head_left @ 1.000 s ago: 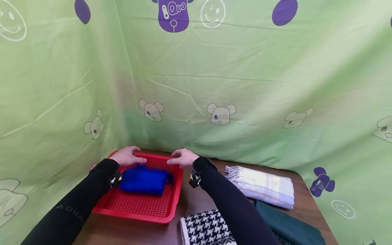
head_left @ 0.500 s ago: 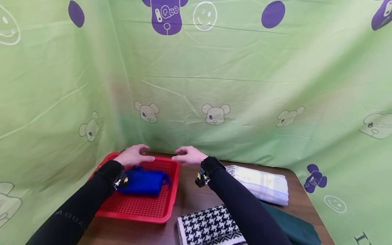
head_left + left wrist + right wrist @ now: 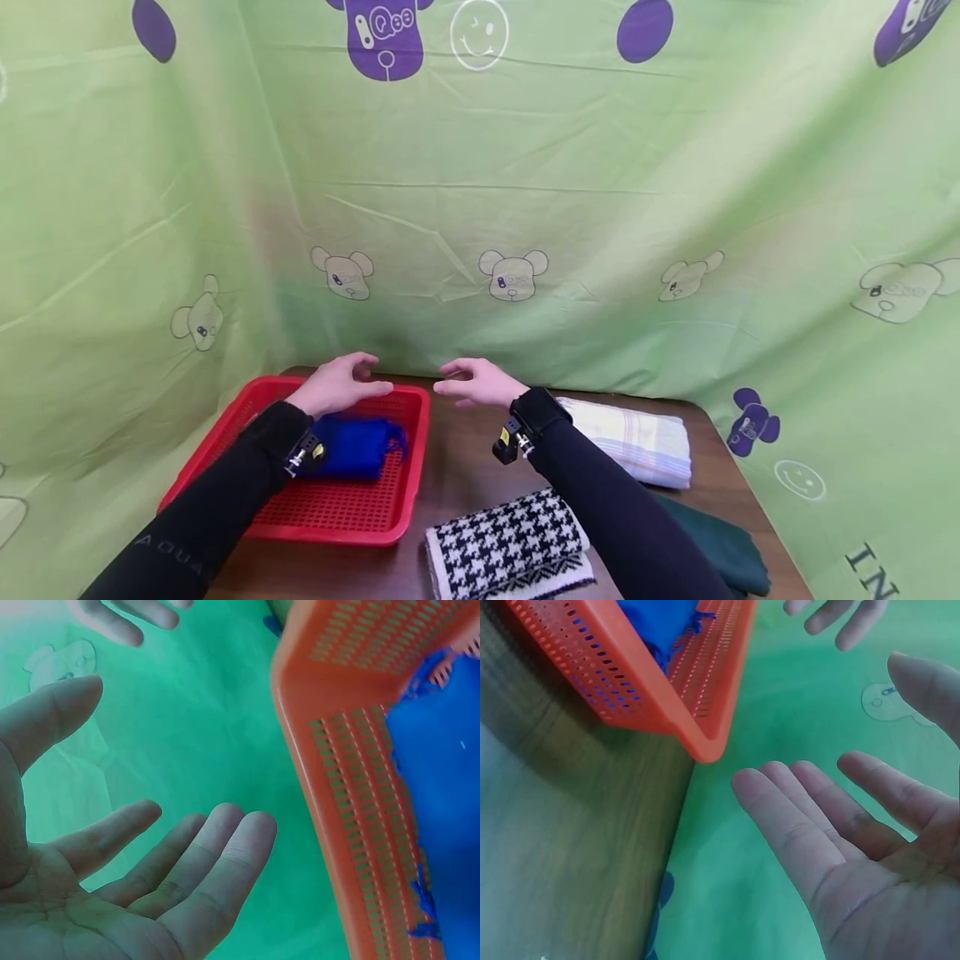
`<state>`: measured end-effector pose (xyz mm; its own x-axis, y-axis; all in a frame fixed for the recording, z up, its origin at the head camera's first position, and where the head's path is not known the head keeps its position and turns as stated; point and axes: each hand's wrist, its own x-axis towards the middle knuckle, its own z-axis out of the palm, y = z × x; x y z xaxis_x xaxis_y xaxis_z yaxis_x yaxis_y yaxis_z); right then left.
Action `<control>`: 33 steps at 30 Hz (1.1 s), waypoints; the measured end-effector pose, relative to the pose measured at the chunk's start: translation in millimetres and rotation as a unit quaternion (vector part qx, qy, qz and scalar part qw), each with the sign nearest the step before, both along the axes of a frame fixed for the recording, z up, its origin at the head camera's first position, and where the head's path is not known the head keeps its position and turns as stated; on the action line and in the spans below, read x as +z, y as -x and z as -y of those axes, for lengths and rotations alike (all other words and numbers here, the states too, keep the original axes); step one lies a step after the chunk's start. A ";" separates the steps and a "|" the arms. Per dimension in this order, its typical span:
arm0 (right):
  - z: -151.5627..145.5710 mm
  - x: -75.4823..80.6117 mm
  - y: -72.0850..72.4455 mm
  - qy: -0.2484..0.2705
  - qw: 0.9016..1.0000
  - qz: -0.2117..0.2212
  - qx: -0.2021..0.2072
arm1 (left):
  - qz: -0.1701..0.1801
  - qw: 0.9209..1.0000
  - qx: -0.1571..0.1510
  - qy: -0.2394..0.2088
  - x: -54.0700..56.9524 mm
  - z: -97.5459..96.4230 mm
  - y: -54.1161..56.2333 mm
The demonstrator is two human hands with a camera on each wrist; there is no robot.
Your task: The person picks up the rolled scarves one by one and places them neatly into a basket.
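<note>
A folded blue scarf (image 3: pixel 351 448) with fringe lies in a red plastic basket (image 3: pixel 330 533) on the left of the table. My left hand (image 3: pixel 341 386) hovers above the basket's far part, fingers apart and holding nothing. Beyond the basket's right rim, my right hand (image 3: pixel 480 383) hangs over the back of the table, likewise holding nothing. Both palms face each other, as the left wrist view shows with the left fingers (image 3: pixel 217 877) relaxed. In the right wrist view, the right fingers (image 3: pixel 802 825) are also loosely extended, away from the basket corner.
A black-and-white houndstooth scarf (image 3: pixel 510 542) lies folded at the front middle of the brown table (image 3: pixel 457 467). To the right are a folded white plaid scarf (image 3: pixel 637 442) with pale stripes and a dark green folded cloth (image 3: pixel 720 542). Green printed curtain (image 3: pixel 585 167) surrounds the table.
Both hands have shifted right relative to the basket and risen away from the blue scarf, which stays in place. The head view has turned slightly right.
</note>
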<state>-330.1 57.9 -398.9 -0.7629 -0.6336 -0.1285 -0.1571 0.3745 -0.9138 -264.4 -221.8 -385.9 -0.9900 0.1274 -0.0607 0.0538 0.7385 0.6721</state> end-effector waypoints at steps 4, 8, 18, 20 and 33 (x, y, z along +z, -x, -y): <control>-9.1 -0.4 -5.0 0.010 1.000 0.007 -0.015 | 0.000 1.000 0.001 -0.002 1.1 -10.4 -0.6; -17.4 0.0 -10.0 0.022 0.999 0.010 -0.021 | -0.007 1.000 0.001 -0.001 0.8 -17.0 -2.8; -43.1 -3.3 -11.8 0.025 0.999 0.006 -0.032 | -0.038 0.999 -0.009 -0.023 -0.2 -36.3 -9.1; -47.1 -3.3 -12.7 0.027 0.999 0.006 -0.033 | -0.044 0.999 -0.014 -0.029 -0.6 -40.7 -11.5; -71.0 -3.2 -23.7 0.013 0.999 -0.022 -0.043 | -0.073 0.996 -0.029 -0.030 0.8 -64.2 -25.1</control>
